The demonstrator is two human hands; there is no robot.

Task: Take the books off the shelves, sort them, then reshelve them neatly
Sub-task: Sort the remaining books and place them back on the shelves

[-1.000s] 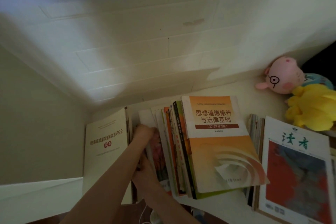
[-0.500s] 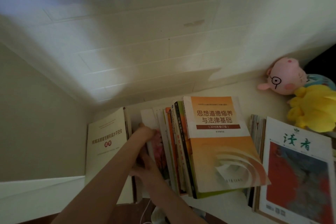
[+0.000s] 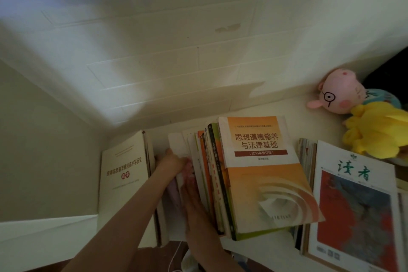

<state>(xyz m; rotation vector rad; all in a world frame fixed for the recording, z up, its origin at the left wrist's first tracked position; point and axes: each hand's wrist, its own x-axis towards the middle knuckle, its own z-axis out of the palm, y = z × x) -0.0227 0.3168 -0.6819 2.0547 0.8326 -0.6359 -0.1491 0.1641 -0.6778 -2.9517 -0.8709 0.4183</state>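
A row of books leans to the right on the white shelf (image 3: 284,107), with an orange textbook (image 3: 262,174) on its outer face. A cream book (image 3: 123,172) stands apart at the left. In the gap between them, my left hand (image 3: 171,161) grips the top edge of a thin white and pink book (image 3: 176,143), the leftmost of the row. My right hand (image 3: 194,199) lies flat with straight fingers against that book's pink cover, lower down. The left hand's fingertips are hidden behind the book.
A magazine with a red and grey cover (image 3: 353,205) lies at the right on more stacked issues. A pink pig plush (image 3: 340,93) and a yellow plush (image 3: 379,132) sit in the far right corner. A white cable (image 3: 174,258) hangs below the shelf edge.
My right hand has slid further in and to the right along the pink cover. My left hand has stayed at the book's top edge.
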